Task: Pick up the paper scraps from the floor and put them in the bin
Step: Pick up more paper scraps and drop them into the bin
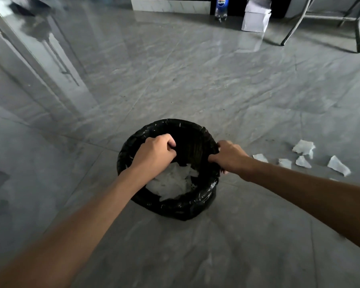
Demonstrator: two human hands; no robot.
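A round bin lined with a black plastic bag [175, 206] stands on the grey tiled floor in the lower middle of the head view. White paper scraps [170, 181] lie inside it. My left hand [156, 150] hovers over the bin's opening with its fingers curled into a fist; nothing shows in it. My right hand [229, 155] grips the bin's right rim, fingers hooked over the bag's edge. Several white paper scraps lie on the floor to the right of the bin, the largest [303, 146] farthest back, another [339, 165] at the far right.
A cola bottle [221, 8] and a white box [256, 19] stand at the far wall. Metal chair legs [357, 32] occupy the top right corner. A glossy pillar or door frame [29, 65] runs along the left.
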